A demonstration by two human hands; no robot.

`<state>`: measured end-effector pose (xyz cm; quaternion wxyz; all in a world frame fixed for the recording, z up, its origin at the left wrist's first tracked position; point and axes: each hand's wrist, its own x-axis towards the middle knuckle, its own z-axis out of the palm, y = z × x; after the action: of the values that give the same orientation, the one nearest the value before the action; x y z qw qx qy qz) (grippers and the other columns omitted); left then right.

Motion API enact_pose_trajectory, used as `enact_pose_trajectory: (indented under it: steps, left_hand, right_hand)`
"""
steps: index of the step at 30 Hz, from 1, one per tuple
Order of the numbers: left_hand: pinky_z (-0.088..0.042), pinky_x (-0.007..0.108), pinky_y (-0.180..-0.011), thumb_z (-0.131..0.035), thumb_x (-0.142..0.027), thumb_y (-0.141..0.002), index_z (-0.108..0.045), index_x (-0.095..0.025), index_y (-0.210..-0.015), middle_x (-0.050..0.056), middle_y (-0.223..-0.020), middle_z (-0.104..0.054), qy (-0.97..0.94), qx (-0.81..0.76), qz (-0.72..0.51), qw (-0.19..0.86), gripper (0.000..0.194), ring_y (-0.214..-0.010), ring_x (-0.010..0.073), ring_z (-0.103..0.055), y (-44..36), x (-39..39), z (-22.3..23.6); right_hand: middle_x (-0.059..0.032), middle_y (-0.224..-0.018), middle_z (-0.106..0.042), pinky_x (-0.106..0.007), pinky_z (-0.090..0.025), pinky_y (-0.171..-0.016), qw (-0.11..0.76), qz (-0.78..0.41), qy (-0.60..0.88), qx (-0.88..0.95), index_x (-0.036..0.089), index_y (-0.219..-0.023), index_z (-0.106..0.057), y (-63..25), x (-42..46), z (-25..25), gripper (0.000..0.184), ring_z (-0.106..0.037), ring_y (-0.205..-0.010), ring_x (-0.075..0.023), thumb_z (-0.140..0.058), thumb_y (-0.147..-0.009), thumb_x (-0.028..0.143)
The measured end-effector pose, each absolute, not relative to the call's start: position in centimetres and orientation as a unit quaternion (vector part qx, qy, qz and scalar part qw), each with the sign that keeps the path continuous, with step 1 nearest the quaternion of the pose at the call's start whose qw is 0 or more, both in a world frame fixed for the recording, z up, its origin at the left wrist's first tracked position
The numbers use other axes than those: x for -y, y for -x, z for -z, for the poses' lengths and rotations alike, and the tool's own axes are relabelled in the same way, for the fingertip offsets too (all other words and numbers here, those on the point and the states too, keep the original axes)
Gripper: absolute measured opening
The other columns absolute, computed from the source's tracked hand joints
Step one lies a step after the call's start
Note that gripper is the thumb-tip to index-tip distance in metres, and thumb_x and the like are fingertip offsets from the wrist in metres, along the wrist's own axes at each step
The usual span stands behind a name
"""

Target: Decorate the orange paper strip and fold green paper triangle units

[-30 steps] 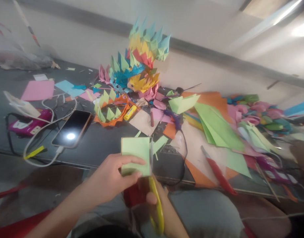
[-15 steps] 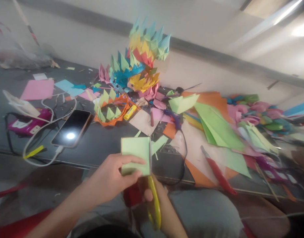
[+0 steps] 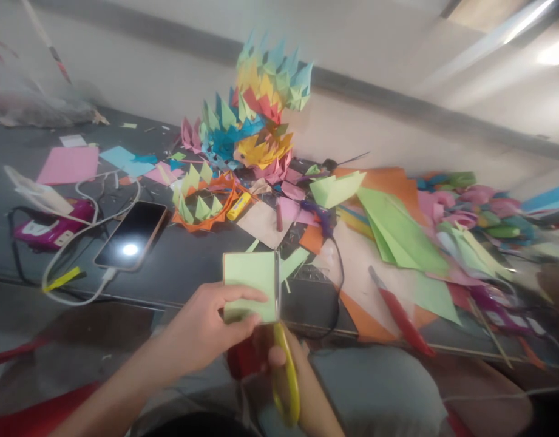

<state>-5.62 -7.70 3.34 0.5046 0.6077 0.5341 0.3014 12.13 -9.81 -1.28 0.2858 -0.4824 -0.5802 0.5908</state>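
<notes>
My left hand (image 3: 201, 331) pinches a light green paper square (image 3: 249, 284), held upright in front of me over the table edge. My right hand (image 3: 301, 388) grips yellow-handled scissors (image 3: 283, 370), whose blades run up along the right edge of the green square. Both hands are closed on what they hold. A narrow green strip (image 3: 294, 264) sticks out to the right of the blades.
On the dark table (image 3: 188, 261) lie a phone (image 3: 132, 235) on a white cable, a pink device (image 3: 56, 227), a tall stack of colourful folded paper (image 3: 256, 109), large green sheets (image 3: 397, 233), orange sheets, a red-handled knife (image 3: 400, 312) and many scraps.
The scissors shifted slightly along the paper's right edge; otherwise the hands and paper have stayed in place.
</notes>
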Motion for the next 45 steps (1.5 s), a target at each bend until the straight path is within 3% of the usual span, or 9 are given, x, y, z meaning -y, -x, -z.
enact_pose_trajectory:
  steps: [3, 12, 19, 23, 27, 32, 38, 42, 45]
  left_hand:
    - [-0.049, 0.029, -0.081, -0.059, -0.031, -0.078, -0.068, -0.027, -0.099, -0.001, -0.098, -0.068, -0.608, -0.537, -0.298, 0.503, 0.022, -0.084, 0.0162, -0.062, 5.7, 7.8, -3.3]
    - [-0.048, 0.026, -0.08, -0.059, -0.029, -0.078, -0.068, -0.028, -0.099, -0.002, -0.1, -0.068, -0.608, -0.528, -0.286, 0.52, 0.023, -0.09, 0.0164, -0.062, 5.7, 8.0, -3.6]
    - [-0.048, 0.026, -0.08, -0.059, -0.03, -0.079, -0.068, -0.028, -0.099, -0.002, -0.1, -0.068, -0.602, -0.528, -0.29, 0.524, 0.022, -0.09, 0.0165, -0.062, 5.6, 8.0, -3.6]
    - [-0.049, 0.027, -0.08, -0.059, -0.031, -0.079, -0.068, -0.027, -0.099, -0.001, -0.099, -0.068, -0.594, -0.531, -0.292, 0.528, 0.022, -0.088, 0.0167, -0.062, 5.6, 8.1, -3.5]
    - [-0.05, 0.029, -0.08, -0.06, -0.031, -0.079, -0.068, -0.025, -0.098, 0.0, -0.094, -0.069, -0.58, -0.536, -0.302, 0.533, 0.022, -0.085, 0.017, -0.062, 5.5, 8.1, -3.2]
    - [-0.051, 0.03, -0.084, -0.056, -0.036, -0.083, -0.065, -0.018, -0.107, 0.006, -0.102, -0.068, -0.533, -0.513, -0.391, 0.547, 0.031, -0.096, 0.0201, -0.061, 5.3, 8.3, -2.9]
    - [-0.047, 0.031, -0.092, -0.051, -0.035, -0.085, -0.062, -0.021, -0.112, 0.006, -0.117, -0.063, -0.5, -0.457, -0.433, 0.594, 0.032, -0.107, 0.02, -0.058, 4.4, 9.0, -2.0]
    - [-0.051, 0.028, -0.077, -0.046, -0.035, -0.087, -0.064, -0.019, -0.108, 0.006, -0.102, -0.068, -0.519, -0.525, -0.401, 0.542, 0.033, -0.088, 0.0185, -0.063, 5.1, 8.2, -1.3]
    - [-0.047, 0.025, -0.063, -0.039, -0.03, -0.087, -0.066, -0.018, -0.098, 0.003, -0.083, -0.069, -0.567, -0.614, -0.338, 0.433, 0.032, -0.067, 0.0156, -0.061, 7.3, 6.8, -0.8]
  right_hand:
    - [-0.0044, -0.074, -0.054, -0.027, -0.044, -0.062, 0.285, -0.582, 0.472, 0.598, 0.018, -0.1, -0.054, -12.3, 9.6, 0.4, 0.082, -0.05, -0.068, -0.0187, -0.031, -0.062, 0.087]
    - [-0.0059, -0.081, -0.057, -0.028, -0.045, -0.067, 0.273, -0.583, 0.465, 0.607, 0.017, -0.105, -0.052, -12.2, 9.4, 0.1, 0.088, -0.051, -0.074, -0.0216, -0.029, -0.06, 0.089]
    - [-0.0026, -0.066, -0.054, -0.023, -0.041, -0.055, 0.262, -0.59, 0.498, 0.578, 0.018, -0.095, -0.055, -12.3, 9.3, 0.6, 0.064, -0.05, -0.063, -0.0173, -0.047, -0.068, 0.076]
    - [-0.001, -0.056, -0.049, -0.022, -0.039, -0.046, 0.261, -0.606, 0.513, 0.549, 0.018, -0.089, -0.056, -12.1, 9.7, 1.2, 0.057, -0.049, -0.052, -0.015, -0.035, -0.079, 0.07]
    - [0.0024, -0.052, -0.044, -0.021, -0.035, -0.04, 0.288, -0.621, 0.516, 0.514, 0.018, -0.084, -0.053, -11.7, 9.9, 2.0, 0.061, -0.042, -0.043, -0.0108, -0.041, -0.072, 0.076]
    - [0.0005, -0.057, -0.051, -0.023, -0.042, -0.048, 0.393, -0.599, 0.485, 0.501, 0.018, -0.076, -0.051, -11.6, 9.1, 1.2, 0.047, -0.048, -0.05, -0.0116, -0.056, -0.071, 0.064]
    - [-0.0005, -0.052, -0.055, -0.025, -0.043, -0.049, 0.395, -0.597, 0.471, 0.515, 0.017, -0.066, -0.057, -11.1, 8.5, -0.3, 0.031, -0.052, -0.048, -0.0134, -0.055, -0.08, 0.044]
    - [-0.0007, -0.052, -0.055, -0.024, -0.041, -0.048, 0.379, -0.566, 0.493, 0.541, 0.017, -0.064, -0.053, -11.2, 7.8, -0.2, 0.035, -0.051, -0.046, -0.0127, -0.051, -0.081, 0.048]
    - [-0.0019, -0.059, -0.058, -0.025, -0.041, -0.048, 0.348, -0.445, 0.593, 0.575, 0.017, -0.073, -0.054, -13.5, 6.2, 0.0, 0.038, -0.052, -0.049, -0.0139, -0.054, -0.075, 0.055]
